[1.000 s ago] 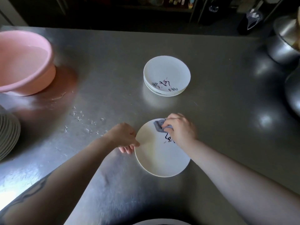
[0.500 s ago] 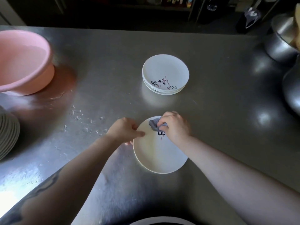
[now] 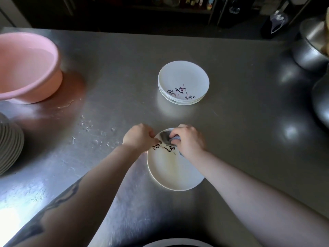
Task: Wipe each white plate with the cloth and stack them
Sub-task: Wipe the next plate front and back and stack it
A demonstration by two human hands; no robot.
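A white plate [image 3: 170,172] with black brush lettering lies on the steel counter in front of me. My left hand [image 3: 138,138] pinches its far left rim. My right hand [image 3: 189,140] grips a crumpled grey cloth [image 3: 165,139] and presses it onto the plate's far edge. Farther back sits a small stack of white plates [image 3: 183,82] with the same lettering. Another stack of plates [image 3: 8,145] stands at the left edge of the view.
A pink basin [image 3: 26,68] holding water sits at the far left. Water drops [image 3: 92,132] dot the counter between it and my hands. Metal pots [image 3: 313,45] crowd the right edge. A white rim [image 3: 176,242] shows at the bottom edge.
The plate has turned under my hands, so more of its lettering shows. My right hand with the cloth has slid left along the far rim, closer to my left hand.
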